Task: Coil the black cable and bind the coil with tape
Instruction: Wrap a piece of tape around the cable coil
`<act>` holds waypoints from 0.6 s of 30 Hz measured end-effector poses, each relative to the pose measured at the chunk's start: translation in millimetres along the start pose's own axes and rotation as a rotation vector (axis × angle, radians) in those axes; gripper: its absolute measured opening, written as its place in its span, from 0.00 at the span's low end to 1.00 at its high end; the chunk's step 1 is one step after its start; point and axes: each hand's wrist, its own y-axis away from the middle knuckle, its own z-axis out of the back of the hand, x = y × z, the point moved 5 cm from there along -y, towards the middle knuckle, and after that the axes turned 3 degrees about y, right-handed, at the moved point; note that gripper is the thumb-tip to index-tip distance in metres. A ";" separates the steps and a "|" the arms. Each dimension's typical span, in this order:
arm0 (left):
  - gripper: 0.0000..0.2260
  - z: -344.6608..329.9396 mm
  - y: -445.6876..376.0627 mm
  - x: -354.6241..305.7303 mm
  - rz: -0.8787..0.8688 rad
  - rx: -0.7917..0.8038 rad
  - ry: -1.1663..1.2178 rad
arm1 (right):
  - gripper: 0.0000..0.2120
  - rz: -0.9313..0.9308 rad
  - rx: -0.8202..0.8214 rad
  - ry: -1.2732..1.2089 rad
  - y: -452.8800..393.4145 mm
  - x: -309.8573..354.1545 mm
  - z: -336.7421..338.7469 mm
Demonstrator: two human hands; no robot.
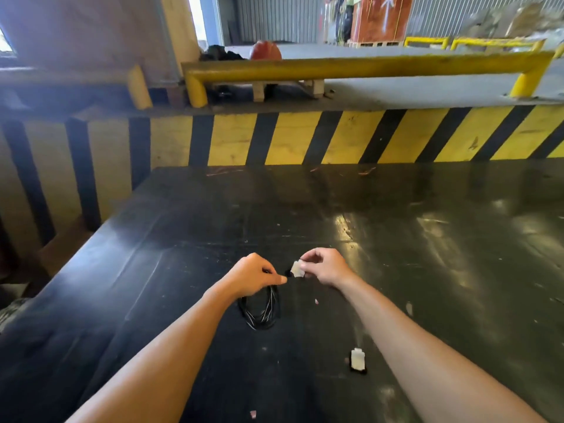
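the left hand point(254, 277) is closed in a pinch on the top of the black cable point(259, 309), which is coiled on the dark table point(396, 239). at its 3 o'clock, the right hand point(323, 267) pinches a pale piece of tape point(296, 269).

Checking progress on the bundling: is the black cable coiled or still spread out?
Coiled: the black cable lies in loops on the table, pinched at its top by the left hand.

White upward arrow point(386, 11) on the distant orange-red crate point(380, 22).
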 end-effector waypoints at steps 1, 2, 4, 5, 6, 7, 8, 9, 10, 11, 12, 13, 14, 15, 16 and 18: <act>0.09 5.1 -2.1 -12.1 -0.025 0.015 0.044 | 0.08 0.033 -0.006 -0.115 -0.3 20.5 10.6; 0.09 12.0 -4.9 -25.2 -0.057 0.014 0.097 | 0.07 0.067 -0.015 -0.171 1.5 40.7 21.7; 0.08 30.1 -9.3 -53.4 -0.138 -0.016 0.206 | 0.04 0.129 -0.049 -0.214 6.0 75.3 42.4; 0.08 40.0 -10.6 -67.7 -0.176 -0.027 0.256 | 0.03 0.157 -0.061 -0.233 7.8 90.0 51.6; 0.09 49.6 -11.2 -81.1 -0.213 -0.034 0.302 | 0.03 0.186 -0.076 -0.239 9.5 103.6 60.5; 0.10 58.5 -11.5 -93.5 -0.246 -0.040 0.341 | 0.02 0.209 -0.089 -0.237 11.7 115.7 68.5; 0.11 66.9 -11.5 -104.9 -0.277 -0.042 0.368 | 0.02 0.230 -0.101 -0.218 12.8 125.4 76.6; 0.14 74.4 -11.6 -115.2 -0.308 -0.043 0.388 | 0.01 0.250 -0.110 -0.191 14.8 135.1 83.9; 0.16 80.6 -11.5 -124.9 -0.338 -0.034 0.408 | 0.00 0.275 -0.113 -0.151 17.3 144.4 91.3; 0.17 86.6 -11.2 -133.6 -0.364 -0.023 0.427 | 0.01 0.299 -0.117 -0.111 20.0 153.9 98.3; 0.16 92.3 -11.5 -141.2 -0.387 -0.016 0.438 | 0.03 0.327 -0.116 -0.063 22.3 162.6 105.0; 0.14 97.7 -11.4 -148.2 -0.407 -0.012 0.441 | 0.05 0.351 -0.110 -0.019 24.9 170.9 110.5; 0.11 103.0 -11.4 -154.1 -0.420 -0.015 0.440 | 0.07 0.371 -0.104 0.023 26.4 177.6 115.6; 0.09 107.7 -11.3 -158.7 -0.431 -0.020 0.442 | 0.08 0.391 -0.098 0.056 28.9 184.6 119.8; 0.09 112.0 -10.9 -162.5 -0.440 -0.022 0.452 | 0.08 0.417 -0.093 0.089 30.7 191.0 123.5; 0.10 119.7 -10.0 -169.0 -0.458 -0.022 0.500 | 0.10 0.482 -0.062 0.166 34.1 203.5 129.4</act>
